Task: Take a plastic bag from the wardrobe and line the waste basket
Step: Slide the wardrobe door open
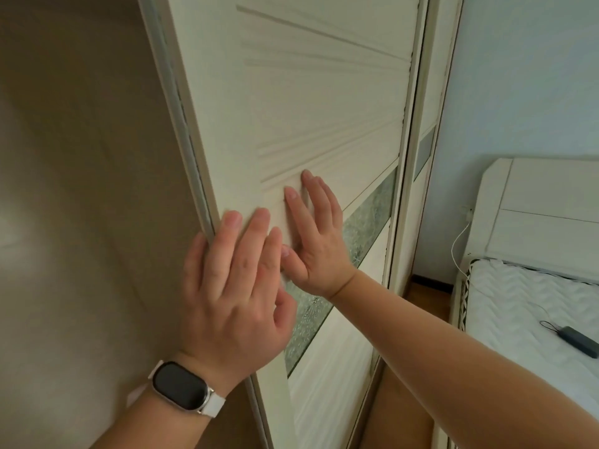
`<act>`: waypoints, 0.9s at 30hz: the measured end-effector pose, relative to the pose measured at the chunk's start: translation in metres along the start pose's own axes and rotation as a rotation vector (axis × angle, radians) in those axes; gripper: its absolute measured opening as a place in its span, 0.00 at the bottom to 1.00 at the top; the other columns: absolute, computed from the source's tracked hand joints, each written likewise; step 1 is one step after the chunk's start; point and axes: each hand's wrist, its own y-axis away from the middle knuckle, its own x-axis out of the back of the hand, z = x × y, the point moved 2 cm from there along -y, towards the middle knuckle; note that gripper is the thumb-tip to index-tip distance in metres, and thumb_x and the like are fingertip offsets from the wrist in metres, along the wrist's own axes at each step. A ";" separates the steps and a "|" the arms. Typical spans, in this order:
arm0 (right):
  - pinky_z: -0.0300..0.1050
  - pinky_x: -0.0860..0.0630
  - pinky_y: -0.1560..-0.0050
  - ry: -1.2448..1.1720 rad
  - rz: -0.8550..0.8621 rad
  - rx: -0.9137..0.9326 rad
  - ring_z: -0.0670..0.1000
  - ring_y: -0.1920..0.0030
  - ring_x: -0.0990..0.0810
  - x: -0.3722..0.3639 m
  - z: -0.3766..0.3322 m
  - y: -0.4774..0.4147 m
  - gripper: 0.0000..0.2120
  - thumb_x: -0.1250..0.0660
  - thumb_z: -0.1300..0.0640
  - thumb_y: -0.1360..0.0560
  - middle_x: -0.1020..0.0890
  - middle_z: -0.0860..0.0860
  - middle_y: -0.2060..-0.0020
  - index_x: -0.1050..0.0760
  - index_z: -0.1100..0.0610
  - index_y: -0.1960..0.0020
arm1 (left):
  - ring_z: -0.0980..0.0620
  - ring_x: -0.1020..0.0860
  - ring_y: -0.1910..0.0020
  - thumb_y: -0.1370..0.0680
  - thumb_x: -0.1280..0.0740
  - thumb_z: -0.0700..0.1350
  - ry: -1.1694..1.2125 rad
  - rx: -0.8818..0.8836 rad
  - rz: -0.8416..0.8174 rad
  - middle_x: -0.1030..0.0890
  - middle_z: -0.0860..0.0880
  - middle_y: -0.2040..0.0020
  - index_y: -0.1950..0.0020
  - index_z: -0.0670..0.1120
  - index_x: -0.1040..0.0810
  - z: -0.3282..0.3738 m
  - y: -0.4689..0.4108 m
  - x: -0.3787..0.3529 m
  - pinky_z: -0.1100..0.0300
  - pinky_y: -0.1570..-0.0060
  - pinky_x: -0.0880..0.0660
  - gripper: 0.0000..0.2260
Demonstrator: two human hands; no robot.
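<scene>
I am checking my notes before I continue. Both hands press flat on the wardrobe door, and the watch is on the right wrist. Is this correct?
Not quite. In the head view both hands do press flat on the wardrobe door, but the watch is on the left wrist, below the left hand. The right hand has a bare wrist.

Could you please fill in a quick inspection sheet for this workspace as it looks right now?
Surface: wardrobe door, cream, grooved panel with a frosted glass strip.
Job's things: no plastic bag or waste basket seen.
Clutter: dark small device lying on the bed.
Grippers: left hand flat on the door at its left edge, watch on the wrist; right hand flat on the panel; both hold nothing.
Cables: white cable hanging by the headboard.
Surroundings: pale blue wall, wooden floor.
</scene>
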 end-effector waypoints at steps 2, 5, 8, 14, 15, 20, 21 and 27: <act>0.67 0.37 0.31 -0.001 0.003 -0.007 0.69 0.29 0.36 -0.002 0.016 0.000 0.30 0.51 0.38 0.20 0.36 0.67 0.29 0.39 0.58 0.27 | 0.43 0.43 0.25 0.29 0.35 0.46 -0.010 -0.001 -0.007 0.29 0.43 0.28 0.35 0.41 0.22 0.006 -0.005 -0.014 0.40 0.31 0.36 0.23; 0.67 0.37 0.31 -0.003 0.008 -0.019 0.69 0.29 0.35 -0.003 0.042 -0.001 0.30 0.52 0.38 0.20 0.36 0.67 0.29 0.39 0.58 0.28 | 0.43 0.43 0.25 0.29 0.35 0.46 -0.001 -0.006 -0.013 0.31 0.44 0.28 0.35 0.41 0.22 0.015 -0.014 -0.035 0.40 0.31 0.36 0.23; 0.67 0.37 0.32 -0.002 0.012 -0.020 0.69 0.29 0.35 -0.007 0.067 0.000 0.30 0.52 0.38 0.20 0.36 0.67 0.29 0.39 0.58 0.28 | 0.43 0.43 0.26 0.29 0.35 0.46 0.007 -0.010 -0.009 0.31 0.44 0.28 0.35 0.40 0.22 0.026 -0.022 -0.057 0.40 0.32 0.35 0.23; 0.68 0.38 0.32 -0.002 0.009 -0.030 0.70 0.29 0.36 -0.012 0.116 -0.001 0.31 0.52 0.38 0.20 0.36 0.68 0.29 0.39 0.59 0.27 | 0.43 0.43 0.25 0.30 0.35 0.45 0.013 -0.005 -0.025 0.31 0.44 0.29 0.35 0.40 0.22 0.044 -0.040 -0.098 0.40 0.33 0.32 0.23; 0.68 0.38 0.32 -0.004 0.004 -0.030 0.70 0.29 0.36 -0.012 0.125 -0.001 0.31 0.52 0.39 0.20 0.36 0.68 0.29 0.39 0.59 0.27 | 0.43 0.43 0.25 0.29 0.35 0.45 0.018 -0.003 -0.033 0.31 0.44 0.28 0.35 0.41 0.22 0.047 -0.043 -0.105 0.40 0.33 0.32 0.23; 0.68 0.38 0.31 0.015 -0.013 -0.021 0.69 0.28 0.37 -0.010 0.162 -0.001 0.30 0.51 0.40 0.20 0.37 0.69 0.29 0.39 0.61 0.28 | 0.44 0.43 0.25 0.29 0.36 0.45 0.033 -0.004 -0.064 0.29 0.45 0.28 0.34 0.41 0.23 0.063 -0.057 -0.137 0.40 0.33 0.32 0.24; 0.67 0.38 0.30 0.014 -0.022 -0.021 0.69 0.28 0.37 -0.009 0.168 -0.001 0.30 0.51 0.40 0.20 0.37 0.69 0.29 0.39 0.61 0.28 | 0.44 0.43 0.25 0.29 0.36 0.45 0.031 -0.005 -0.068 0.30 0.45 0.28 0.33 0.41 0.23 0.066 -0.059 -0.142 0.40 0.33 0.33 0.24; 0.67 0.37 0.31 0.035 -0.085 -0.003 0.68 0.28 0.37 -0.007 0.193 0.000 0.31 0.51 0.38 0.21 0.37 0.67 0.28 0.40 0.59 0.27 | 0.44 0.43 0.25 0.30 0.36 0.44 0.027 0.000 -0.048 0.27 0.43 0.30 0.37 0.42 0.20 0.073 -0.064 -0.159 0.39 0.33 0.33 0.22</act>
